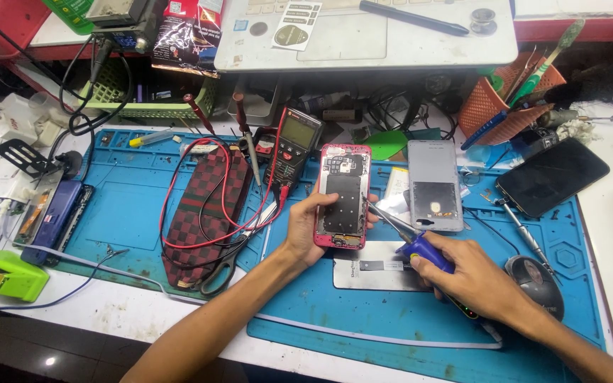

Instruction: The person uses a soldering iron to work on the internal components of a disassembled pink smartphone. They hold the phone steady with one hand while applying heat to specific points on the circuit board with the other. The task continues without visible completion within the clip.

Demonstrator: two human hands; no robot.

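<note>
Two hands work over the blue mat. The left hand wraps its fingers around an opened pink phone, steadying it face down at mid-mat. The right hand grips a blue-handled soldering iron, tip angled at the phone's right edge. Far right, an orange cup tilts, holding a toothbrush and tools.

An electronics repair workbench in a small phone-service workshop. A blue silicone repair mat covers the white bench; at 12 o'clock stands a digital multimeter with red and black test leads. An orange tool cup of brushes and tweezers sits at 2 o'clock, a detached grey back cover beside an opened pink smartphone, a precision screwdriver at 3 o'clock.
</note>
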